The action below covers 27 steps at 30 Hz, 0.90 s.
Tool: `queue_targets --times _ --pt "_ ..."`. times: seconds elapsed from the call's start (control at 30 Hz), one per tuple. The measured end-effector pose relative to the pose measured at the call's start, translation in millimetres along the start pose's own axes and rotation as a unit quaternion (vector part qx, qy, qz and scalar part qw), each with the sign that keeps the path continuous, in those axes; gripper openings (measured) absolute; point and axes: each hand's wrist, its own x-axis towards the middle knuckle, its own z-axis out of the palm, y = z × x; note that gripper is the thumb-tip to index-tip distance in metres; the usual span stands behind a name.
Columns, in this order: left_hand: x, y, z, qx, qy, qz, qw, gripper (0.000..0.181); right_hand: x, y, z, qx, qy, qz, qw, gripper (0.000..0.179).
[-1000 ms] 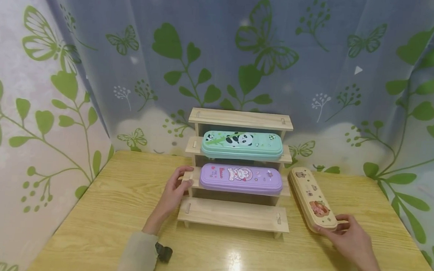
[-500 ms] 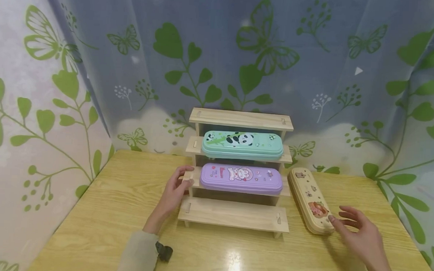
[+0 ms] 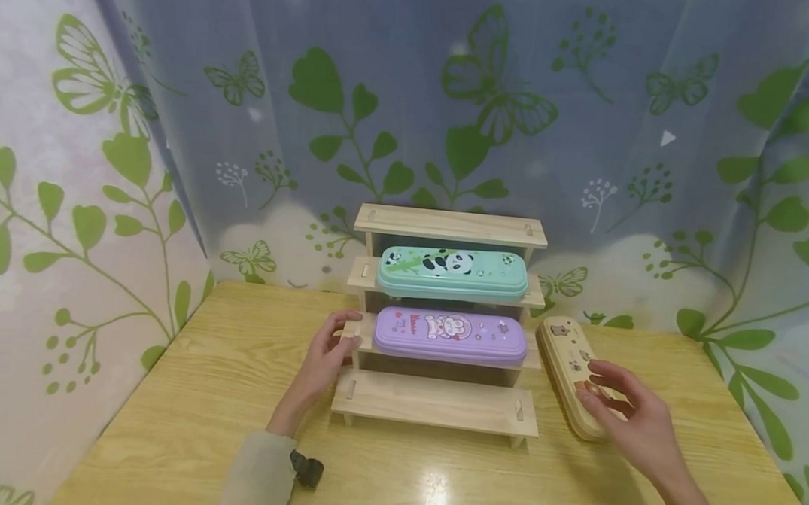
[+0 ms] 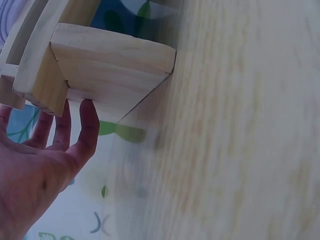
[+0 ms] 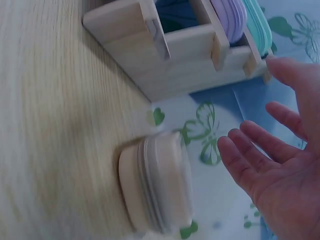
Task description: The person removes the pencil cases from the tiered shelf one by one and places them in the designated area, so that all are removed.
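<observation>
A stepped wooden shelf (image 3: 438, 405) stands on the table. My left hand (image 3: 321, 358) holds the left end of its third step from the top; in the left wrist view its fingers (image 4: 89, 127) reach the wood's edge. On that step lies a purple pencil case (image 3: 403, 344); a mint panda pencil case (image 3: 488, 275) is one step above. A cream pencil case (image 3: 558, 349) lies slantwise on the table, right of the shelf. Over its near half hovers my right hand (image 3: 641, 425), fingers spread and loosely bent. The right wrist view shows this hand (image 5: 285, 175) apart from the cream case (image 5: 172, 185).
The bottom step and the top step (image 3: 453, 224) of the shelf show bare wood. A wood-grain table (image 3: 222, 395) extends around it. Behind and at the left hangs cloth (image 3: 412, 72) printed with leaves and butterflies. A dark strap device (image 3: 308, 470) sits at the left sleeve.
My right hand has let go of the cream pencil case's near end, lifted away, then moved forward and left over it. The left hand stays at the shelf.
</observation>
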Motion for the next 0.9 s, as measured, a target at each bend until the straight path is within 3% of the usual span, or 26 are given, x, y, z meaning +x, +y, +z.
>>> queue_targets --times 0.17,0.4,0.67,0.9 --pt "0.8 1.5 -1.5 0.01 -0.002 -0.004 0.9999 0.038 8.7 -6.3 13.8 0.025 -0.005 -0.03 0.9992 0.044" --pt "5.1 5.0 -3.1 0.026 -0.012 -0.012 0.9995 0.038 21.4 -16.0 25.6 0.025 -0.011 -0.014 0.9995 0.043" --pt "5.6 0.5 -4.6 0.025 -0.017 -0.011 0.9995 0.038 37.2 -27.6 40.8 0.018 -0.008 -0.035 0.9992 0.044" --pt "5.5 -0.9 -4.8 0.021 -0.023 -0.006 0.9995 0.036 45.8 -34.4 50.9 0.017 -0.03 -0.03 0.999 0.047"
